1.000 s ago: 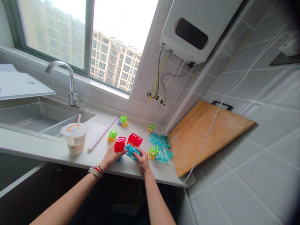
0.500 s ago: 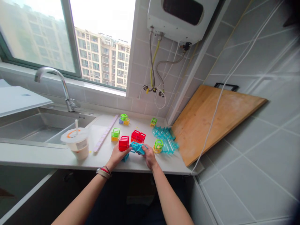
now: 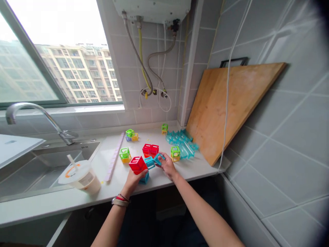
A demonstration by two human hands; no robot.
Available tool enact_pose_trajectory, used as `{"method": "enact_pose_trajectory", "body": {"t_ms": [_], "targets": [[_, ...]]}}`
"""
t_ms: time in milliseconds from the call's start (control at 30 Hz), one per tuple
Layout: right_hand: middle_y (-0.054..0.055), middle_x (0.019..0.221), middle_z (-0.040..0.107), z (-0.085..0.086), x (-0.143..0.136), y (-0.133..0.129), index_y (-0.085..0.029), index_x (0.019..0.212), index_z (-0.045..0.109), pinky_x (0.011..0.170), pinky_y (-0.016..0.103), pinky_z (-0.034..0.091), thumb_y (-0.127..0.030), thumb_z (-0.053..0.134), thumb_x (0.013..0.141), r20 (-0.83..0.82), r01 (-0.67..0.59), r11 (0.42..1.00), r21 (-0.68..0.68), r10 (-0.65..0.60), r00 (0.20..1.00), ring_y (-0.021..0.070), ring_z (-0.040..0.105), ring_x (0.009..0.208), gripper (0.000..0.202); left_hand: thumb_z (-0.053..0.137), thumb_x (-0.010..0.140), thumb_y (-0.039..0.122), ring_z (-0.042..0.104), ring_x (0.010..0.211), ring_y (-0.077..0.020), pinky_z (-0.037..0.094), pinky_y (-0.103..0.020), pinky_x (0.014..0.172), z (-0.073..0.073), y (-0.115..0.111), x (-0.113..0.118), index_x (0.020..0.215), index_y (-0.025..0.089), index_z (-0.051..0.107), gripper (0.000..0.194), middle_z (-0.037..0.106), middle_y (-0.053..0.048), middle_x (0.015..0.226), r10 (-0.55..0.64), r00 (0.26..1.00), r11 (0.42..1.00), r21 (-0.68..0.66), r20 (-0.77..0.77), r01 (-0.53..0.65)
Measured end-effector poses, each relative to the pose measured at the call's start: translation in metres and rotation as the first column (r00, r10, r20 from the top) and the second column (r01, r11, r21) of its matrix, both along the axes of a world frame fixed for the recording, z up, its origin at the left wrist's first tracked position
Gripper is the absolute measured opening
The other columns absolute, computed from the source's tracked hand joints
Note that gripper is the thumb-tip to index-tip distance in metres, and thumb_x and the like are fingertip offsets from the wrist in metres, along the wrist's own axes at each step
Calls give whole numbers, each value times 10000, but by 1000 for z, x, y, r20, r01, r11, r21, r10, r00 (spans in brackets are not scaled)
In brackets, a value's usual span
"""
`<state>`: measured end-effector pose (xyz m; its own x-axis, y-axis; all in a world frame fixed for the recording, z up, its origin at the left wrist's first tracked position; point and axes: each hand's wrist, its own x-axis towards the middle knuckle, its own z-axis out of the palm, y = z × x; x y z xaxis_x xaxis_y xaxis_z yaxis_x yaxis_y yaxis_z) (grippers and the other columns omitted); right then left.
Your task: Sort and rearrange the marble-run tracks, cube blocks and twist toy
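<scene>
My left hand (image 3: 134,179) is closed around a red open-frame cube block (image 3: 138,164), near the counter's front edge. Beside that hand is a blue open-frame block (image 3: 144,178), partly hidden by my fingers. My right hand (image 3: 168,167) grips another blue open-frame block (image 3: 159,159), held at a tilt. Between the hands sits a third blue block (image 3: 149,162), close against the tilted one; whether they touch I cannot tell. Just behind stands a pair of red blocks (image 3: 150,150). A green-over-yellow stack (image 3: 175,153) is right of my right hand.
Other green-and-yellow stacks (image 3: 124,155) stand left and at the back. A pale strip (image 3: 115,156) lies beside a lidded drink cup (image 3: 79,176) with a straw. Clear teal trays (image 3: 183,144) lie before a leaning wooden board (image 3: 221,106). The sink (image 3: 89,151) is left.
The camera view has swung to the right. The blue block in my right hand has tilted upward relative to the blue block between the hands. My left hand keeps hold of the red block.
</scene>
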<state>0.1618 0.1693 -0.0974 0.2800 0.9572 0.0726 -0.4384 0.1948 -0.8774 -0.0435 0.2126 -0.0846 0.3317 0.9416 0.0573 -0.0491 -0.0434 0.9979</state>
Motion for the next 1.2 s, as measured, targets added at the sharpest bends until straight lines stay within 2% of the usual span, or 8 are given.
{"method": "enact_pose_trajectory", "body": {"t_ms": [100, 233, 333, 433, 667, 833, 1000, 1200], "targets": [[95, 1257, 701, 2, -1, -3, -253, 1330, 599, 817, 390, 633, -511, 779, 838, 44, -21, 999, 41, 19, 999, 250, 731, 1018, 584, 923, 588, 462, 647, 671, -200, 517, -298, 629, 1, -1, -1, 854, 145, 714, 463, 717, -59, 761, -22, 999, 999, -40, 25, 23], [96, 1238, 712, 1, -2, -3, -233, 1395, 578, 908, 393, 595, -404, 812, 801, 133, -65, 996, 63, 56, 990, 256, 714, 1076, 661, 846, 665, 568, 590, 581, -152, 471, -267, 561, 6, -5, -5, 815, 160, 658, 474, 662, -27, 683, -20, 995, 995, -90, 97, 29], [93, 1194, 728, -3, 0, 0, -207, 1377, 596, 955, 404, 566, -356, 823, 764, 200, -43, 997, 66, 29, 979, 253, 710, 1066, 671, 807, 711, 605, 582, 574, -139, 456, -253, 548, 12, -9, -6, 799, 164, 640, 480, 654, -22, 685, -26, 989, 993, -107, 145, 42], [92, 1193, 721, -6, 1, 1, -210, 1356, 613, 908, 389, 574, -344, 808, 756, 275, -8, 998, 65, -10, 961, 251, 703, 1053, 644, 822, 704, 599, 588, 582, -140, 456, -250, 546, 16, -12, -5, 801, 162, 644, 481, 661, -23, 693, -28, 983, 992, -118, 180, 50], [46, 1053, 703, -7, -2, -3, -244, 1407, 579, 792, 333, 570, -220, 737, 727, 486, 73, 993, 96, -111, 867, 217, 669, 961, 699, 849, 685, 582, 604, 606, -146, 487, -256, 563, 19, -12, -3, 832, 170, 660, 478, 669, -18, 716, 14, 966, 986, -162, 260, 29], [78, 1175, 698, -10, -5, -6, -241, 1410, 563, 852, 364, 589, -228, 751, 733, 577, 121, 988, 100, -156, 802, 232, 682, 1018, 702, 876, 671, 532, 623, 622, -142, 503, -245, 578, 16, -11, -2, 841, 170, 668, 451, 681, -17, 726, 54, 952, 984, -179, 302, 1], [107, 1186, 698, -7, -5, -5, -207, 1323, 625, 856, 368, 595, -245, 737, 754, 628, 281, 949, 141, -305, 716, 240, 690, 1004, 581, 864, 693, 532, 618, 590, -126, 488, -228, 545, 16, -10, -3, 884, 180, 645, 456, 686, 3, 728, 83, 941, 981, -195, 329, -18], [86, 1115, 689, 10, -7, -21, -222, 1178, 703, 794, 347, 581, -256, 733, 776, 668, 281, 935, 214, -350, 657, 246, 675, 988, 405, 872, 696, 523, 653, 620, -143, 506, -234, 565, 19, -10, -4, 954, 185, 629, 490, 710, 2, 744, 119, 933, 972, -232, 340, -40]]}}
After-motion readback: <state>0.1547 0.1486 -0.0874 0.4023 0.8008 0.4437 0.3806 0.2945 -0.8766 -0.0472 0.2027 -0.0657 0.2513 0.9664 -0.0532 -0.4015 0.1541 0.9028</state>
